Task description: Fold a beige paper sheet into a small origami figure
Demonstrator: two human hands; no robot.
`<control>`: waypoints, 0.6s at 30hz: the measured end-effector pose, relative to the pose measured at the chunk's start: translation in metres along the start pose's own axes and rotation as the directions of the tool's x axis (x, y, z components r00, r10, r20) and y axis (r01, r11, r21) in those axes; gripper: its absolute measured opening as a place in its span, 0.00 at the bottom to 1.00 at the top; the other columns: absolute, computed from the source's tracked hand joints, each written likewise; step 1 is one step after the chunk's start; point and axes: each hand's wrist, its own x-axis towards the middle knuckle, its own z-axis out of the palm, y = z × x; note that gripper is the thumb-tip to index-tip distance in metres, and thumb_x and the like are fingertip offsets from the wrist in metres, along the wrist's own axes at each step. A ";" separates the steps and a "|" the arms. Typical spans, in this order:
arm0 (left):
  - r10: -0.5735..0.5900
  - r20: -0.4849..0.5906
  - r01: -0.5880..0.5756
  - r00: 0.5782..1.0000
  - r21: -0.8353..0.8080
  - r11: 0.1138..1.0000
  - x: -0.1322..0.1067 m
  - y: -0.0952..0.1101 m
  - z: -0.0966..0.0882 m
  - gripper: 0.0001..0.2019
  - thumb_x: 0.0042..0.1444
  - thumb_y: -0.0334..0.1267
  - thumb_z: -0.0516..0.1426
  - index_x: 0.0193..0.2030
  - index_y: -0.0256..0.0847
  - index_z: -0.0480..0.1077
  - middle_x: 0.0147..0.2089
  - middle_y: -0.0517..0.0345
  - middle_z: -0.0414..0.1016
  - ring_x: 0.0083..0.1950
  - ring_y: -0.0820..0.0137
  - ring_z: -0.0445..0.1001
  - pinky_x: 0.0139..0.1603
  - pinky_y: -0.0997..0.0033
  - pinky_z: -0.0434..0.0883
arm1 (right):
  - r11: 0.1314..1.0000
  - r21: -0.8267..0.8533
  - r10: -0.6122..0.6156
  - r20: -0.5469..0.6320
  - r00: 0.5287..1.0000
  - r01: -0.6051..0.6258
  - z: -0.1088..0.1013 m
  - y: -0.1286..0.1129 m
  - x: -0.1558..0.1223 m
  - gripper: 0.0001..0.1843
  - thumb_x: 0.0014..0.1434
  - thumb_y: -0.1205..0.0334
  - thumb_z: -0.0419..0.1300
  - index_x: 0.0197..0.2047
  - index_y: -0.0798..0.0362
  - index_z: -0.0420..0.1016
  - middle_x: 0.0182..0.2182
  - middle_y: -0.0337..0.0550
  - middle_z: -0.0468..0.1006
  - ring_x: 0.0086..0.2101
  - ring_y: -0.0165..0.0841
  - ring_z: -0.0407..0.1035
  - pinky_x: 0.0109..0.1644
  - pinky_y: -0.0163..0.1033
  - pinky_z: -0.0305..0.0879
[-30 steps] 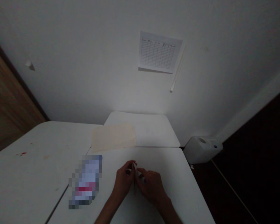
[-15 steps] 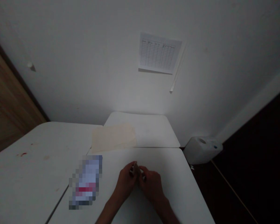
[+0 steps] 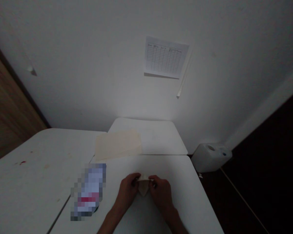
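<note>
Between my two hands is a small folded piece of pale, paper-like material (image 3: 144, 187), its lower end narrowing to a blunt point. My left hand (image 3: 130, 187) pinches its upper left corner between thumb and fingers. On the opposite corner, my right hand (image 3: 160, 188) has its fingers closed in a similar pinch. The piece is held just above the white table (image 3: 185, 201), and its upper edge spans the gap between the hands. Dim light hides the fine detail of its folds.
A beige sheet (image 3: 118, 144) lies flat across the table joint, beyond my left hand. Nearer on the left is a blurred-out bluish object with a red band (image 3: 90, 190). A printed chart (image 3: 164, 58) hangs on the wall. Right of the table stands a white plastic container (image 3: 211, 157).
My hands have drawn slightly apart and the folded piece between them has turned, so its broad pale face now shows. Earlier it appeared narrow and mostly covered by fingers.
</note>
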 end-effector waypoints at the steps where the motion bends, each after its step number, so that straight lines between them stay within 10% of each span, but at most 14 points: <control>1: 0.010 0.001 -0.010 1.000 -0.010 1.000 0.000 -0.001 0.000 0.17 0.45 0.31 0.54 0.42 0.43 0.76 0.43 0.53 0.80 0.44 0.61 0.78 0.50 0.57 0.74 | 0.999 0.034 -0.003 0.005 1.000 0.003 0.000 0.001 0.000 0.13 0.57 0.65 0.56 0.44 0.47 0.79 0.30 0.41 0.82 0.31 0.35 0.76 0.38 0.34 0.64; 18: 0.140 0.088 -0.143 0.986 0.021 0.990 -0.003 0.011 0.000 0.22 0.42 0.25 0.51 0.42 0.44 0.76 0.42 0.54 0.80 0.44 0.63 0.78 0.49 0.61 0.74 | 0.987 0.124 -0.115 0.082 0.990 0.105 -0.002 0.005 -0.005 0.15 0.65 0.56 0.57 0.53 0.52 0.69 0.52 0.47 0.70 0.46 0.37 0.69 0.48 0.46 0.70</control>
